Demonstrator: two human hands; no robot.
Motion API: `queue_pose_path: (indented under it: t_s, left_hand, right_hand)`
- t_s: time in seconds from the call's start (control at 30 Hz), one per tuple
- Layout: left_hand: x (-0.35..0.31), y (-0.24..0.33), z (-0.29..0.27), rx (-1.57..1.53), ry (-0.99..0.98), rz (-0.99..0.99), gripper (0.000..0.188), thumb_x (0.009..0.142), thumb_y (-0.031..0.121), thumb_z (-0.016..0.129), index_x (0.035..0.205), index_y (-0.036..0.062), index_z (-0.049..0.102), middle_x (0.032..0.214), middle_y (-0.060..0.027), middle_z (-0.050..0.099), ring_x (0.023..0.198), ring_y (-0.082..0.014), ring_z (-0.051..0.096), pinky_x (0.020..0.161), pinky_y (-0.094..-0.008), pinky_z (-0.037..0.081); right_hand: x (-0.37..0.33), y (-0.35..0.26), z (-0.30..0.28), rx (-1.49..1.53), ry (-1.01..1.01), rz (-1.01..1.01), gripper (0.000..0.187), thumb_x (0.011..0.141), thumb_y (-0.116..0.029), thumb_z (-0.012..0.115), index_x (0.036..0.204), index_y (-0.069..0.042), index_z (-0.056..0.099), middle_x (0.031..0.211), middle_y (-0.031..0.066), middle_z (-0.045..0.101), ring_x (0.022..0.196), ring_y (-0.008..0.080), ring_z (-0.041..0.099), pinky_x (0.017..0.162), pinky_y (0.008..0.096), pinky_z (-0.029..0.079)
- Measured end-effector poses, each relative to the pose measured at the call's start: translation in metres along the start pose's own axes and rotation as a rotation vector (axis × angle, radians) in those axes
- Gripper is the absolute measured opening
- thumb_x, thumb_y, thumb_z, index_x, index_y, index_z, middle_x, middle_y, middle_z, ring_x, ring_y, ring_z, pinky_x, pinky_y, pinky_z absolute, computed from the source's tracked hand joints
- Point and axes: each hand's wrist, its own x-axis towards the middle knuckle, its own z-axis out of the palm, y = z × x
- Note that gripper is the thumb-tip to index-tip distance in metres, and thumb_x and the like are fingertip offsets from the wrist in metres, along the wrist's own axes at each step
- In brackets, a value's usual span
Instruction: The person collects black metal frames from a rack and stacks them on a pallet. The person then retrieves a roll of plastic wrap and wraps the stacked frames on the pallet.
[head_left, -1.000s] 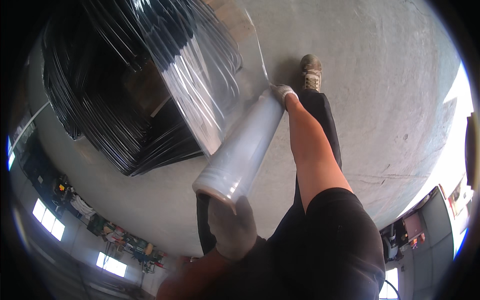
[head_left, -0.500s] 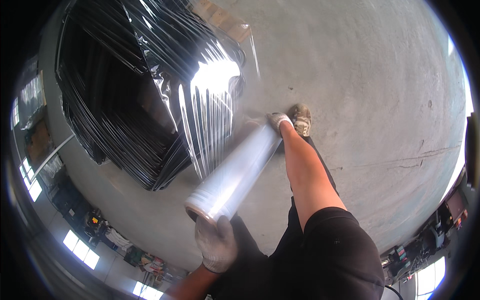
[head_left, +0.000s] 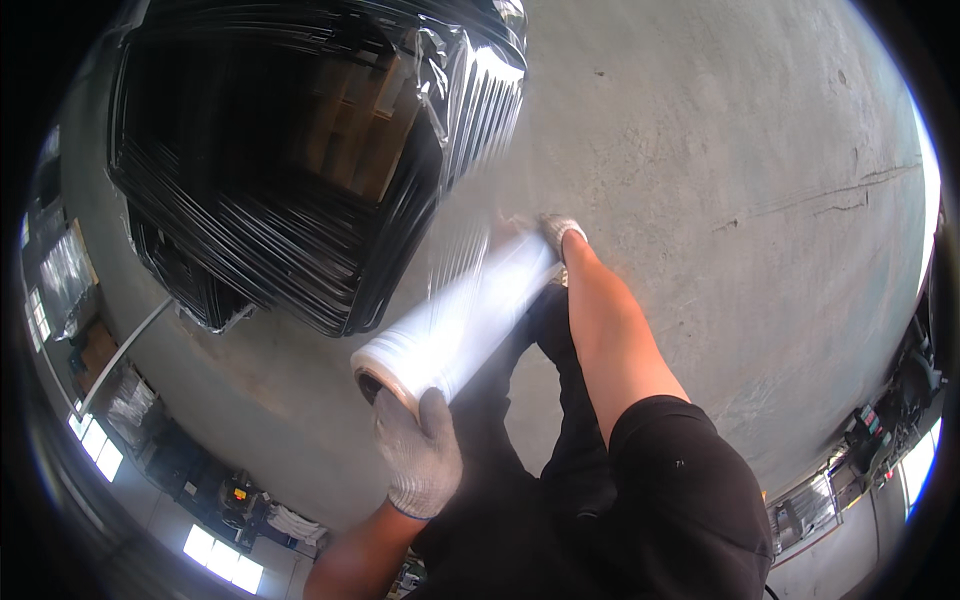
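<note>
A large roll of clear stretch film lies slantwise across the front of my body between both hands. My left hand, in a pale knit glove, grips the near end of the roll at its brown core. At the far end my gloved right hand is closed on the roll; its fingers are partly hidden. A strip of film runs taut from the roll to a big bundle of black, thin-edged pieces, wrapped in shiny film.
Wooden slats show through the opening inside the bundle. Grey concrete floor stretches to the right, with a crack in it. A pale curved bar stands at the left. Shelves and stored goods line the walls beneath bright windows.
My view has turned and my body has stepped along the bundle, which now shows more of its inside with the wooden slats. Both hands still hold the roll, shifted slightly left.
</note>
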Motion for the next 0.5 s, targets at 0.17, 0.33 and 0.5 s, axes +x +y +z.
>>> queue_pose_path:
  t_s: [0.17, 0.33, 0.5]
  left_hand:
    - [-0.007, -0.045, -0.018, 0.139, 0.031, -0.007, 0.044, 0.106, 0.028, 0.067, 0.115, -0.0143, 0.059, 0.102, -0.0373, 0.069, 0.093, -0.0540, 0.071, 0.086, -0.0554, 0.057]
    - [0.053, -0.096, -0.030, 0.098, -0.029, 0.127, 0.049, 0.108, 0.033, 0.062, 0.113, -0.0150, 0.059, 0.103, -0.0379, 0.068, 0.097, -0.0519, 0.072, 0.088, -0.0547, 0.058]
    - [0.077, -0.129, -0.029, 0.100, -0.011, 0.123, 0.051, 0.107, 0.036, 0.066, 0.117, -0.0135, 0.061, 0.103, -0.0346, 0.072, 0.097, -0.0489, 0.075, 0.090, -0.0537, 0.059]
  right_hand:
    - [-0.025, 0.006, 0.057, 0.212, -0.179, 0.134, 0.079, 0.109, -0.066, 0.047, 0.159, -0.005, 0.058, 0.167, 0.0154, 0.055, 0.159, 0.0312, 0.044, 0.131, 0.0401, 0.032]
    - [-0.048, 0.026, 0.125, 0.439, -0.006, 0.178, 0.095, 0.106, -0.078, 0.043, 0.154, 0.003, 0.059, 0.157, 0.0249, 0.061, 0.150, 0.0382, 0.055, 0.124, 0.0433, 0.039]
    - [-0.060, 0.020, 0.185, 0.758, 0.093, 0.174, 0.091, 0.106, -0.073, 0.049, 0.152, 0.004, 0.061, 0.152, 0.0251, 0.065, 0.144, 0.0393, 0.060, 0.121, 0.0431, 0.042]
